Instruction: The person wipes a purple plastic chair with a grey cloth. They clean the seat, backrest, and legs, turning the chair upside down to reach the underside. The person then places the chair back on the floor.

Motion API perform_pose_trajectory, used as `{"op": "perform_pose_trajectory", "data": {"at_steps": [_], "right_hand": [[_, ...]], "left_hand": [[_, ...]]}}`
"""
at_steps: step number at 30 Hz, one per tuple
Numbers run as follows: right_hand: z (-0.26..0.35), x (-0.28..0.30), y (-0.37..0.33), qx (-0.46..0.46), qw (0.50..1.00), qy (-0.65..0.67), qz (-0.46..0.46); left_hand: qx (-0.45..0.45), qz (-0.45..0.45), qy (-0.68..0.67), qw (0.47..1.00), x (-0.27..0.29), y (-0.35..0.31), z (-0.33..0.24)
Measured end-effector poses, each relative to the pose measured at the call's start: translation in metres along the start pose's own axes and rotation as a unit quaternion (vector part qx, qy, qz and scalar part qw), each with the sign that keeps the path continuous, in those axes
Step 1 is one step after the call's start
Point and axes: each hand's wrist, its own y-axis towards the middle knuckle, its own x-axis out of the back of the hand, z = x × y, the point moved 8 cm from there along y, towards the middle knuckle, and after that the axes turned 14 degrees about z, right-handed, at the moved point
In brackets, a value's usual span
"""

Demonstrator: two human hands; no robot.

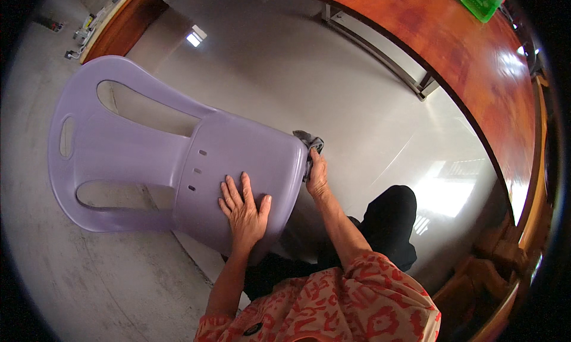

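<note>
Light is moderately bright, with window-shaped glare whitening the glossy floor (pixel 369 133) at right (a smaller reflection gleams toward the upper left). The red-brown table (pixel 428 38) carries its own sheen; the purple chair (pixel 250 142) looks softly lit and reasonably sharp. Fisheye distortion bends straight edges toward black corners.

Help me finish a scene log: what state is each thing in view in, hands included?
Purple chair: seat facing up
Left hand: open, fingers spread on the seat
Right hand: closed on the gray cloth
Gray cloth: crumpled, at the seat's edge
Reddish-brown table: glossy, reflecting light
Green container: on the table, partly cut off; fill level unclear
</note>
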Motion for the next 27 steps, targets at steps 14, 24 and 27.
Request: {"op": "perform_pose_trajectory", "data": {"at_steps": [14, 24, 27], "right_hand": [[0.034, -0.061, -0.077, 0.142, 0.978, -0.146, 0.042], [0.047, -0.044, -0.013, 0.029, 0.992, -0.122, 0.034], [0.047, -0.045, -0.011, 0.022, 0.99, -0.126, 0.052]], "left_hand": [[-0.006, 0.014, 0.011, 1.0, -0.007, 0.0, 0.004], [-0.001, 0.015, 0.004, 1.0, -0.008, 0.001, 0.004], [-0.002, 0.008, 0.004, 1.0, -0.007, 0.001, 0.005]]}}
